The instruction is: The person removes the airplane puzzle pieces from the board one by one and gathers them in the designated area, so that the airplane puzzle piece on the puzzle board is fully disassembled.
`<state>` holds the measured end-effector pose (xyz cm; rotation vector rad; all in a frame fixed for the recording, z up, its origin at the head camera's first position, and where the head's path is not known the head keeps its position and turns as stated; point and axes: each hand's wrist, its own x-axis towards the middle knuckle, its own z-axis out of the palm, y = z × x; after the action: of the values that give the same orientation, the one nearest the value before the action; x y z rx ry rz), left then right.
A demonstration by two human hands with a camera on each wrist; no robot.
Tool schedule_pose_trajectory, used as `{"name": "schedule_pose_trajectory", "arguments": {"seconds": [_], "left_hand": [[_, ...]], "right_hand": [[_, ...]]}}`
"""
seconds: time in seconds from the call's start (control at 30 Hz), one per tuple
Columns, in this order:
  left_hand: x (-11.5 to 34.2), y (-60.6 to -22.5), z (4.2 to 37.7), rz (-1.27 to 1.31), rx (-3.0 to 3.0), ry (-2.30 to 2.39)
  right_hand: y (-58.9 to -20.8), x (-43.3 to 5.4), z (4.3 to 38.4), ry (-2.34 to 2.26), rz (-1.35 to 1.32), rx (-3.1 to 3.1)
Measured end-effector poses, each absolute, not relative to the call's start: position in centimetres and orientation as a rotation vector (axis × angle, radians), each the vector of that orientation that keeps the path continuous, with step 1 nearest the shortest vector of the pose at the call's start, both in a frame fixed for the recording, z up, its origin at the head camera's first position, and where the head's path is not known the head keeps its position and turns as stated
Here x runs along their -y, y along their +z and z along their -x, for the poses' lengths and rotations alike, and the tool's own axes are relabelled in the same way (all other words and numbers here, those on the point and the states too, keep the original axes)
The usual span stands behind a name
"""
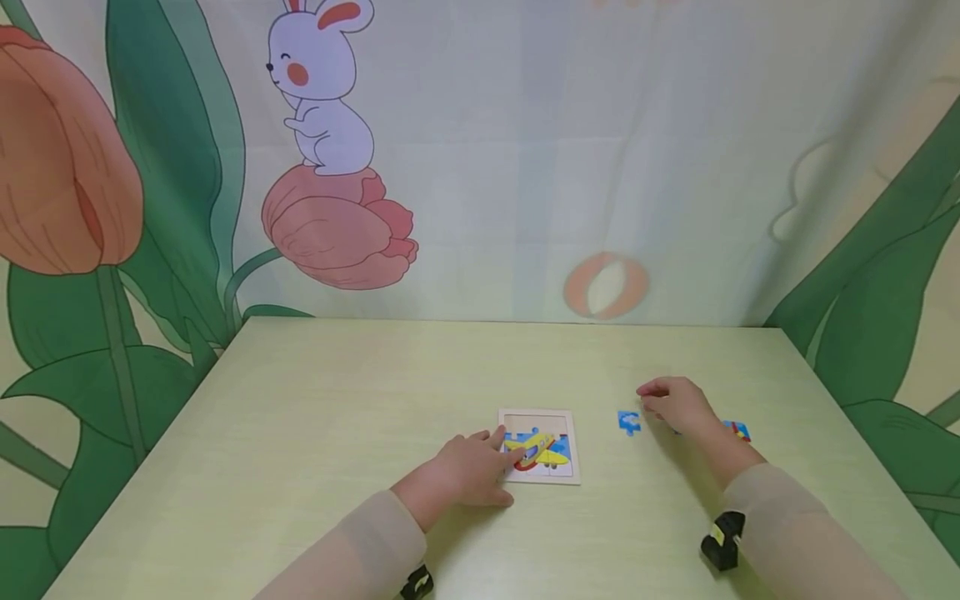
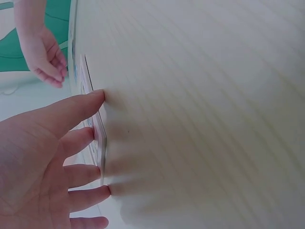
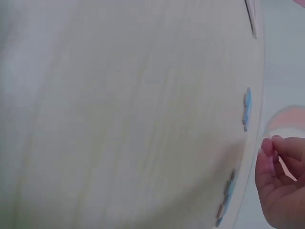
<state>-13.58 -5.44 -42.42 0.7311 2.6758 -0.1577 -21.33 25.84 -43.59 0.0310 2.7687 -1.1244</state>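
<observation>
A small puzzle in a pale wooden frame [image 1: 538, 479] shows a yellow airplane on blue. My left hand [image 1: 468, 471] rests at its left side, fingers spread, one reaching over the picture. In the left wrist view, the left hand's [image 2: 38, 157] fingertips lie along the frame's edge [image 2: 101, 138]. My right hand [image 1: 681, 406] hovers over the table to the right, fingers loosely curled. Thumb and finger tips come together in the right wrist view on the right hand [image 3: 281, 176], with nothing visible between them. A blue puzzle piece [image 1: 628, 422] lies left of it.
Another colorful puzzle piece [image 1: 737, 431] lies beyond the right wrist, partly covered by the arm. A bit of a blue piece [image 1: 677, 431] shows beneath the right hand. The pale table [image 1: 337, 400] ends at a curtain [image 1: 480, 208] printed with flowers and a rabbit.
</observation>
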Motion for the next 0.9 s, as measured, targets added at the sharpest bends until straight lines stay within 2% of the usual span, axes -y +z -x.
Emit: {"name": "schedule_pose_trajectory", "arguments": {"seconds": [0.23,0.57,0.9], "left_hand": [[5.3,-42.0,13.5,-0.724,-2.684,-0.174],[5.1,-41.6,13.3,-0.732,-2.695,-0.167],[4.4,-41.5,13.0,-0.821,-2.735,-0.152]], "right_hand": [[-43.2,-24.6,21.3,-1.308,0.087,-2.698],[-43.7,-20.1,19.9,-1.242,0.242,-2.564],[-43.9,-17.7,18.2,-1.017,0.542,-2.61]]}}
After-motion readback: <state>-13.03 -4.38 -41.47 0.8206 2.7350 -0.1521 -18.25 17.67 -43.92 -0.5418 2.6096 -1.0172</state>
